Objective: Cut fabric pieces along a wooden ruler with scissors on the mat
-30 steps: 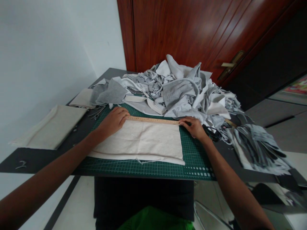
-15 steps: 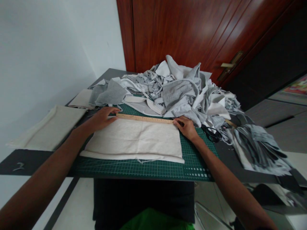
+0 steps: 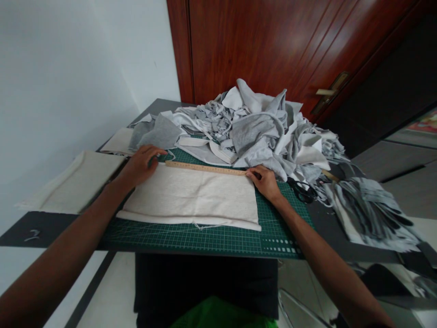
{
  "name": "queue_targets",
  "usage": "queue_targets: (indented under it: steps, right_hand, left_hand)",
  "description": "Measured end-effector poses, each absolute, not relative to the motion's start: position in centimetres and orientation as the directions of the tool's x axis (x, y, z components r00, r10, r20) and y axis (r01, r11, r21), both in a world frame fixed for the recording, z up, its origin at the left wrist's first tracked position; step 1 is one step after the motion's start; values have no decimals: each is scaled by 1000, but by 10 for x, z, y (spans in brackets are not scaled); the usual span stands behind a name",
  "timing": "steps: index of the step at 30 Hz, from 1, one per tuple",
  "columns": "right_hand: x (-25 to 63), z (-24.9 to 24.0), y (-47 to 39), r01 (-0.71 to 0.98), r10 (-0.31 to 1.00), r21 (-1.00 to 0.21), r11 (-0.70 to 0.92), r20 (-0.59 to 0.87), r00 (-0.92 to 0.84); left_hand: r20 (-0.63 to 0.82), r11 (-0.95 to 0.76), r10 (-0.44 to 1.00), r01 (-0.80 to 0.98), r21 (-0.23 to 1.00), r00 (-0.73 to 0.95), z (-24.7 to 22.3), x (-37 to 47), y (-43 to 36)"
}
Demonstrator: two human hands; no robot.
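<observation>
- Shifted leftward off the ruler's (image 3: 205, 168) left end since half a second ago: the left hand (image 3: 141, 163). Little change at the other end.
- Lying along the cloth's (image 3: 191, 196) far edge: the ruler. Hard to tell whether just on that edge or just past it.
- Pinched narrow on the ruler's right end, near the cloth's far right corner: the right hand (image 3: 264, 181).
- Loosely curled near the far left corner, thumb and fingers apart, nothing visibly held: the left hand. Cannot tell whether touching the cloth.
- In hand, by judgement: setting the ruler against the far edge, perhaps to measure. Likely called for next: a steady right pinch, and a light left touch without dragging the cloth.
- Flat under the cloth: the green mat (image 3: 218, 238), with a strip showing on the near side and more to the right.
- Close beyond the ruler: the scraps (image 3: 259, 130), leaving only a narrow gap of mat, so little room for pushing away.
- Right of the right hand: black scissors (image 3: 305, 195), apparently, then a grey bundle (image 3: 375, 212).
- Left, past the left forearm: a folded piece (image 3: 73, 180), reaching the table's (image 3: 56, 230) left side.
</observation>
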State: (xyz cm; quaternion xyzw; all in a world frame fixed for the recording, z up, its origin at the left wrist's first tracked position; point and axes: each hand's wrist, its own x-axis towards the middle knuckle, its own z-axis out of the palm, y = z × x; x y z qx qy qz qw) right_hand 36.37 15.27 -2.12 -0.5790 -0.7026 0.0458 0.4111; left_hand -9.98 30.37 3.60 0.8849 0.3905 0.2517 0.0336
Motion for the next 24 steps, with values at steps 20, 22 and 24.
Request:
queue_targets:
  steps: [20, 22, 24]
  right_hand:
    - [363, -26, 168, 786, 874, -563, 257, 483, 60]
    - [364, -27, 170, 782, 876, -570, 252, 477, 65]
    - [364, -28, 173, 777, 878, -578, 248, 473, 72]
  left_hand:
    - [211, -938, 283, 224, 265, 936, 13, -65, 295]
    - [201, -925, 306, 241, 294, 930, 14, -64, 294]
    - [181, -909, 333, 264, 323, 925, 16, -63, 292]
